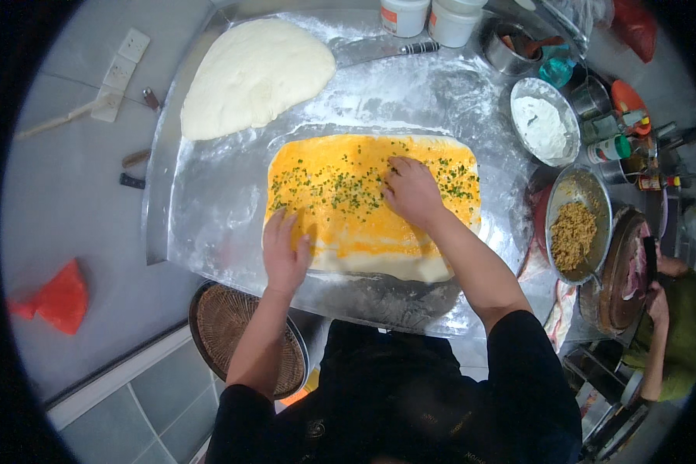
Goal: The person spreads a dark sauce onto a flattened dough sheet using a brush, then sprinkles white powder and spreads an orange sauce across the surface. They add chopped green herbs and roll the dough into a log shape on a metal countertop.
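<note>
A flat rectangular dough sheet [383, 268] lies on the floured metal worktop [220, 203], coated with a yellow-orange layer. Chopped green onion [354, 197] is scattered across its middle and right side. My right hand [413, 192] is over the sheet right of centre, its bent fingers apart and fingertips down at the green bits; its palm side is hidden. At the sheet's front left edge, my left hand [287, 252] has its fingers spread, with nothing seen in it. A large slab of dough [258, 78] rests at the back left.
A long-handled knife [419, 49] lies behind, near white tubs [405, 17]. On the right stand a bowl of flour [542, 124] and a bowl of brown crumbly filling [574, 235]. Beyond, a co-worker's hands [658, 301] hold a cleaver [649, 258] over meat on a round chopping board [612, 290].
</note>
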Action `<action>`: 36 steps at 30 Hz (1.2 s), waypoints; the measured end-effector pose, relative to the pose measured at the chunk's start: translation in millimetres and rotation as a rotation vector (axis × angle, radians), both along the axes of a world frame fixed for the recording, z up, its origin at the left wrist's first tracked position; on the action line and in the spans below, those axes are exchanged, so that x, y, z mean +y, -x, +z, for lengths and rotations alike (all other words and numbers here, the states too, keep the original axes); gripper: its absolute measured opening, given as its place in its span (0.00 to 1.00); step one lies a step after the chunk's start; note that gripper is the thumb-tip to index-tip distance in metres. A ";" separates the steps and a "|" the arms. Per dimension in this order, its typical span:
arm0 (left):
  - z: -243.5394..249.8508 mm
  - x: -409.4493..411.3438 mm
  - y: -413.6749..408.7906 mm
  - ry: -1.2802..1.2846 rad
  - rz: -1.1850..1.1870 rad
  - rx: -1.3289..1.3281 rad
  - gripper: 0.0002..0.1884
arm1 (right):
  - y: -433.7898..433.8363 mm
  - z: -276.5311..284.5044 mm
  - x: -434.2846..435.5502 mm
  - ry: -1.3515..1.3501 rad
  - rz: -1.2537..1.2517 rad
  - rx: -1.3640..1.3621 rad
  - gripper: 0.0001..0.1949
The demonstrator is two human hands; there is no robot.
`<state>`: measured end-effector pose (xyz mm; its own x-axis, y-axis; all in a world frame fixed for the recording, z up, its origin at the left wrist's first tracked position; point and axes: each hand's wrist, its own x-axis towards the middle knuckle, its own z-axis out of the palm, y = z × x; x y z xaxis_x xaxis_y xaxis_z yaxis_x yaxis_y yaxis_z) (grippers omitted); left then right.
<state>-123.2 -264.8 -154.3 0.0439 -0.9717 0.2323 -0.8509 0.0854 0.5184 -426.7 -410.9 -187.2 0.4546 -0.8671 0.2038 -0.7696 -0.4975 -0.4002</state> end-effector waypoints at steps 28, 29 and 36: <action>-46.5 -242.6 200.7 -0.056 -0.614 -0.032 0.12 | 141.7 11.7 -63.4 -0.271 -0.113 -0.048 0.09; -47.0 -243.7 202.9 -0.018 -0.627 -0.060 0.12 | 143.4 12.1 -61.2 -0.213 -0.112 -0.089 0.09; -43.3 -244.2 222.1 -0.016 -0.672 -0.086 0.10 | 153.0 15.8 -61.0 -0.276 -0.164 0.026 0.13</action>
